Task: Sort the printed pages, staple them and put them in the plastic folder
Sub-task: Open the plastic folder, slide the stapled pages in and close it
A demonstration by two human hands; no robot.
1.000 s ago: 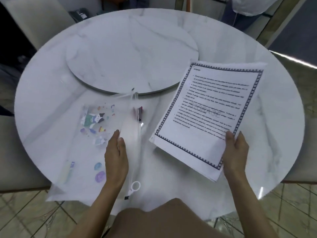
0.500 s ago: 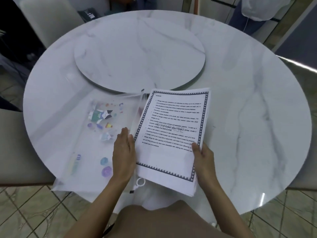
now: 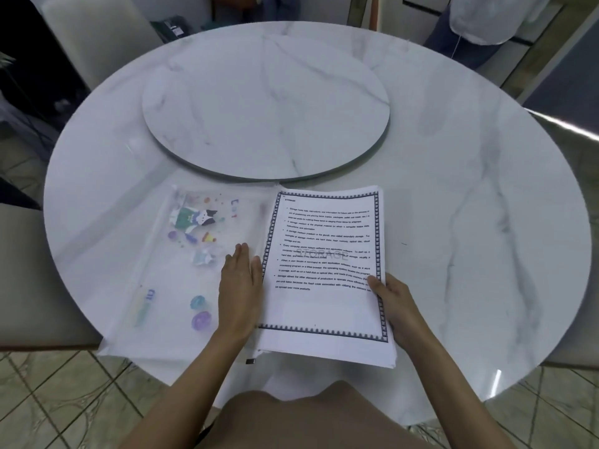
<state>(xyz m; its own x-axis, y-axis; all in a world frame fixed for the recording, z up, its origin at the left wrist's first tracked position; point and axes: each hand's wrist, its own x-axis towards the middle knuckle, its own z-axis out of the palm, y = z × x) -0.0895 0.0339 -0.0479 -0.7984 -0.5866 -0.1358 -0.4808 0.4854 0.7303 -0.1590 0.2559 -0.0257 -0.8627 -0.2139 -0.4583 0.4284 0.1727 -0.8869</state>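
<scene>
The printed pages (image 3: 324,270) lie just right of the plastic folder (image 3: 168,286), with their long axis pointing away from the person and their left edge at the folder's right side. The right hand (image 3: 393,306) pinches their outer edge. The left hand (image 3: 240,286), nearer the folder, presses on it with straight fingers.

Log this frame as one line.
phase: foldering | left hand: flat on folder | right hand: grips pages | pages: at folder's right edge, insertion unclear
</scene>
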